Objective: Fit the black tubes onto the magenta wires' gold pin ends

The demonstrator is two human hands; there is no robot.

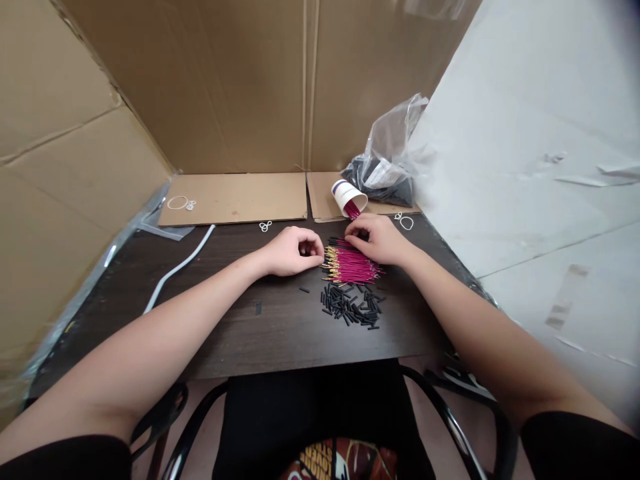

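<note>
A row of magenta wires [353,265] with gold-coloured metal ends [331,263] lies side by side on the dark table. Along its far edge, dark sleeve-like pieces [336,242] show at the wires' left ends. My right hand [383,239] is over the upper right of the row, thumb and fingers pinched on a wire. To the left, my left hand [295,251] has its fingers curled toward the thumb, tips at the gold ends; what they hold, if anything, is hidden. Nearer me lies a loose heap of short black tubes [353,305].
Beyond my right hand a paper cup [349,197] lies tipped, magenta wires at its mouth. Behind it sits a clear plastic bag [393,173] of black pieces. Cardboard [235,197], white rings [265,227] and a pale tube [177,268] are about. Cardboard walls stand behind and left.
</note>
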